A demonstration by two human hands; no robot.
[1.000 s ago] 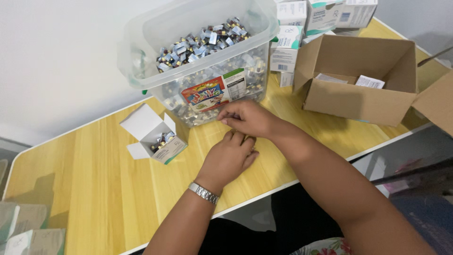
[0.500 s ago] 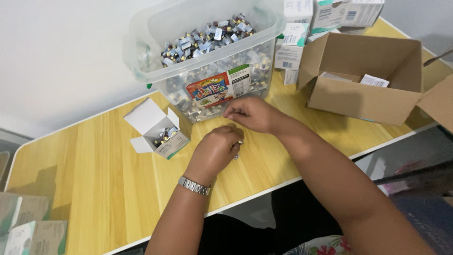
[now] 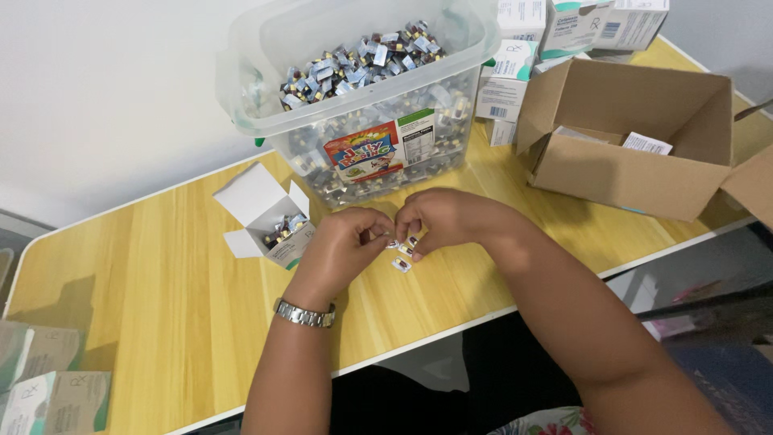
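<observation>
My left hand (image 3: 342, 246) and my right hand (image 3: 439, 219) meet over the wooden table (image 3: 145, 314), fingertips pinching small foil-wrapped packets (image 3: 403, 243). One loose packet (image 3: 401, 264) lies on the table just below them. A silver watch (image 3: 304, 314) is on my left wrist. Left of my hands stands a small open white box (image 3: 270, 217) partly filled with the same packets. Behind my hands is a large clear plastic tub (image 3: 362, 89) heaped with packets, with a colourful label on its front.
An open brown cardboard box (image 3: 636, 137) sits at the right with a few white cartons inside. White-and-green cartons (image 3: 515, 72) are stacked behind it. Flattened cartons (image 3: 48, 387) lie at the table's near left corner. The table's front edge runs under my forearms.
My left hand has lifted off the table and closed toward my right hand. Both now pinch packets together, and one packet lies on the table below them.
</observation>
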